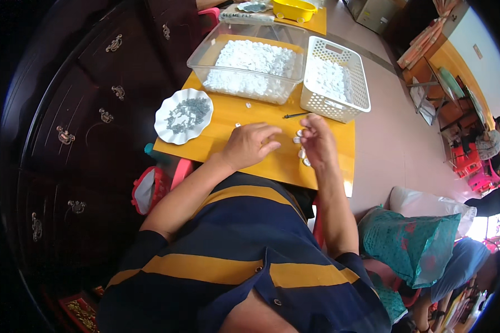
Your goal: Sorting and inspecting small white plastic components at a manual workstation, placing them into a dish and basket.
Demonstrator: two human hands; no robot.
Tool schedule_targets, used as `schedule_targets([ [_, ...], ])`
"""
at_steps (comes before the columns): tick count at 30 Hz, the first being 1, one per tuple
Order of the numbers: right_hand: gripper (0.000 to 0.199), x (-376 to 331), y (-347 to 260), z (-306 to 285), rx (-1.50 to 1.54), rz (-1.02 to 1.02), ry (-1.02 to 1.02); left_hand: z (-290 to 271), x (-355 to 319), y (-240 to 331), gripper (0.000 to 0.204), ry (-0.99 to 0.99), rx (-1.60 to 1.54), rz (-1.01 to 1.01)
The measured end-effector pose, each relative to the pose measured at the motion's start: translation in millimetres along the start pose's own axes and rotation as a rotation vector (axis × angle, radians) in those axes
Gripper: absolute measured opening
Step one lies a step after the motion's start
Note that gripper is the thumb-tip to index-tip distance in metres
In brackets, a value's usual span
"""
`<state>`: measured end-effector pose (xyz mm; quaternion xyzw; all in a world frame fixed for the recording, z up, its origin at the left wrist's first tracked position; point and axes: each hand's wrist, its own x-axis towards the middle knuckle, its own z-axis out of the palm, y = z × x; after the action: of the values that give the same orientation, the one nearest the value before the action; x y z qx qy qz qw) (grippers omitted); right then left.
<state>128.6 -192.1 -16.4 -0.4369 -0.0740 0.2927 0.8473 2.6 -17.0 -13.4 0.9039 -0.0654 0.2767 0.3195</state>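
Over the wooden table (278,166), my left hand (251,145) is held with bent fingers, its thumb and forefinger apart and nothing visible between them. My right hand (318,143) has its fingers curled together; whatever may be in them is hidden. Several small white round pieces (296,140) lie in a loose row beside the right hand. A thin dark tool (295,115) rests just beyond it. One small white piece (238,125) is by the left hand's knuckles, and another (248,105) lies farther off. A scalloped white plate (164,123) at the left holds small grey and white parts.
A clear plastic box (241,77) full of white pieces stands at the far side, beside a white perforated basket (328,106) of similar pieces. A yellow tub (294,10) is beyond. Dark drawers (89,83) flank the left; green bags (408,241) sit right. Other people sit farther right.
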Motion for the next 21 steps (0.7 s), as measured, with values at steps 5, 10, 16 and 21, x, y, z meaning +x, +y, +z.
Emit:
schedule_targets([
  [5,0.013,-31.5,-52.8,-68.2,0.109,-0.094,0.126,28.0,-12.6,1.1,0.035,-0.354,0.016,0.036],
  [10,0.017,-86.6,-38.3,-188.6,0.120,-0.315,0.343,47.4,0.1,13.8,0.049,-0.377,0.059,0.086],
  [16,0.035,-120.1,11.2,-244.1,0.498,-0.300,0.670,92.2,19.1,11.8,0.037,-0.372,0.009,0.225],
  [21,0.050,-82.8,18.7,-213.7,0.620,-0.253,0.412,116.5,38.9,21.7,0.025,-0.389,0.026,0.254],
])
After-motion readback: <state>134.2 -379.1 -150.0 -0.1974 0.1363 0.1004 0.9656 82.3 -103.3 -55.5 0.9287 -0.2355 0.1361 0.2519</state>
